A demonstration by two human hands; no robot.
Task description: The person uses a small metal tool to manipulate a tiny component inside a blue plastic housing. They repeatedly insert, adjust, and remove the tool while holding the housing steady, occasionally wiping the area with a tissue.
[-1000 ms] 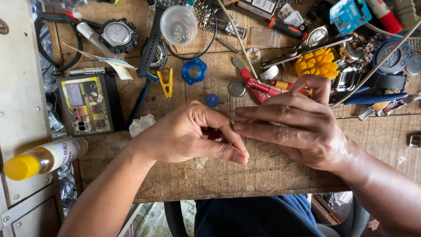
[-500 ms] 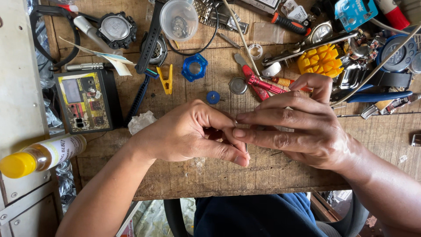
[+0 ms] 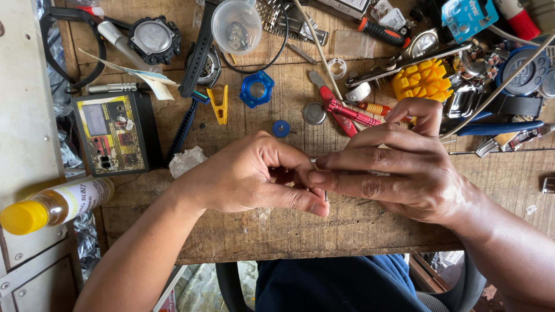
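My left hand [image 3: 254, 176] and my right hand [image 3: 399, 170] meet fingertip to fingertip over the middle of a worn wooden workbench [image 3: 277, 231]. Between the fingers sits a small metal part [image 3: 315, 162]; only a sliver of it shows and I cannot tell what it is. Both hands pinch it. Just beyond my right hand lie red-handled tools [image 3: 347, 112] and a round metal watch piece [image 3: 314, 113].
A black tester box [image 3: 115, 133] lies at left, with a yellow-capped bottle [image 3: 55, 205] below it. Farther back lie a black watch [image 3: 153, 37], a clear cup [image 3: 236, 26], a blue ring [image 3: 256, 88], a yellow clip [image 3: 218, 106], a yellow block [image 3: 422, 80] and several tools.
Both hands stay locked together on the small part; the fingers shift only slightly. The view has drifted a little.
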